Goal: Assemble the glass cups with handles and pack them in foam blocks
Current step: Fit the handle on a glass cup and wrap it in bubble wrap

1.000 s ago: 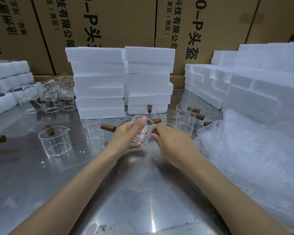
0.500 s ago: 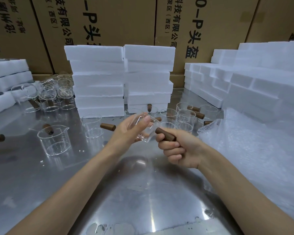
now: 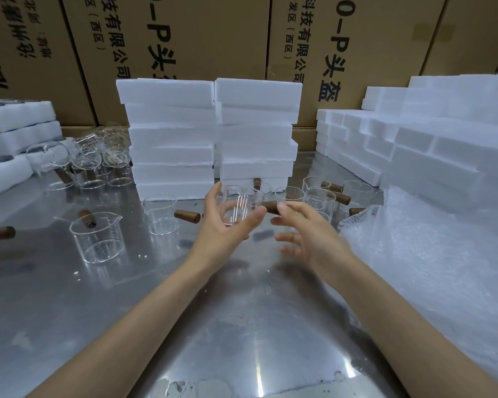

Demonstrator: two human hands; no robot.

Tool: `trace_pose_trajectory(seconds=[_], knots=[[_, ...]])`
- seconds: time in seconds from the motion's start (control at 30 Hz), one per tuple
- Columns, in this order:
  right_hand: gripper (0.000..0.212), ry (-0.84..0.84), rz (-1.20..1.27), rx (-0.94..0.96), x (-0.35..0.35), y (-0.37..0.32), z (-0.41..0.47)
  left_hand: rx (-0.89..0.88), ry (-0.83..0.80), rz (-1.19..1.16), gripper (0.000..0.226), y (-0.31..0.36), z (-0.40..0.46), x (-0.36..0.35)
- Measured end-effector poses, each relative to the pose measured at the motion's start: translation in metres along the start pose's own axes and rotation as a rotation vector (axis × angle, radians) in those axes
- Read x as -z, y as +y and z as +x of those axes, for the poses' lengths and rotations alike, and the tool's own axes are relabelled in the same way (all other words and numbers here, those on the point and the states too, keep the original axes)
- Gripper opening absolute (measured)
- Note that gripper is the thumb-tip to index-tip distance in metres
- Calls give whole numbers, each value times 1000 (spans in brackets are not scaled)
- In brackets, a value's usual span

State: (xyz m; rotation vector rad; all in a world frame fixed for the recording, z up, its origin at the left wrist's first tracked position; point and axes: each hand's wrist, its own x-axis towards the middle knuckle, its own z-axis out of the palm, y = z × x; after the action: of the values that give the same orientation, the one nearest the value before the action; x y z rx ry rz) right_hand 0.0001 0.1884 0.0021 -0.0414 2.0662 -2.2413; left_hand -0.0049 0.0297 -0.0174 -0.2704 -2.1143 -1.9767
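— Where is the glass cup (image 3: pixel 240 209)?
— Centre of frame, held in left hand (image 3: pixel 227 225), fingers curled round. Handle (image 3: pixel 270 207) pointing right, towards right hand (image 3: pixel 305 234); spread, nothing gripped.

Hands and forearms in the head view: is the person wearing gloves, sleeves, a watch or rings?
Nothing is worn as far as the frame shows. The left hand and right hand are bare, without gloves, and no ring shows on the fingers. Both forearms are bare down to the frame's bottom edge, with no sleeve, watch or band in view.
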Motion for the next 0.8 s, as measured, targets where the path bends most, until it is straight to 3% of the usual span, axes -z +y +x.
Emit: trace_pose_trajectory(seconds=[0.07, 0.2, 0.37, 0.5, 0.53, 0.67, 0.73, 0.8], knots=[[16, 2, 24, 66, 1, 0, -1, -8, -78, 63, 125, -2, -2, 0], [14, 102, 53, 130, 5, -3, 2, -96, -193, 174, 120, -5, -1, 2], [16, 81, 39, 120, 8, -2, 2, -230, -156, 285, 92, -5, 2, 10], [18, -4, 162, 44, 6, -2, 3, -332, -61, 325, 76, -3, 2, 10], [25, -12, 182, 31, 6, -2, 2, -376, -28, 346, 72, -2, 1, 9], [93, -66, 144, 30, 1, 2, 0, -534, 40, 474, 68, 2, -1, 9], [99, -108, 99, 68, -2, 5, -1, -574, 55, 524, 70, 4, -3, 8], [90, -111, 78, 104, -5, 7, -1, -624, 52, 558, 71, 5, -4, 7]])
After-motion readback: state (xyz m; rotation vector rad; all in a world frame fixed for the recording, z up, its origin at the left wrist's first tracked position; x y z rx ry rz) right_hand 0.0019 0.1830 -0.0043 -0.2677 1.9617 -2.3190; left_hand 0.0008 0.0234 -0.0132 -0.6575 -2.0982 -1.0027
